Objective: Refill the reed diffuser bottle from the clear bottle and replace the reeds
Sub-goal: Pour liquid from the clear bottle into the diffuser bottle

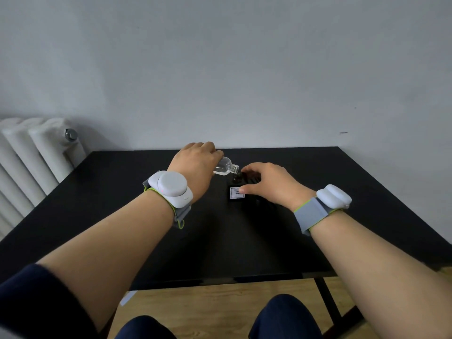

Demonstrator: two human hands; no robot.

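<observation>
Diffuser bottle [236, 192], dark with a white label facing near, stands upright around the middle of the black table [342, 192], a little toward the far edge. The right hand [266, 182] grips it from the right, thumb against the label and fingers curled over the far side. Just above its neck, the clear bottle [226, 166] is tilted, its open mouth pointing down and right at the neck, with clear liquid lying in its lower side. The left hand [195, 162] holds this bottle by its base, fingers wrapped round it from above. Both wrists carry grey straps with white pods [171, 188]. A white radiator [36, 155] stands at the far left against the pale wall [244, 69]. Wooden floor [220, 302] and two dark blue knees [283, 316] show near the bottom.
</observation>
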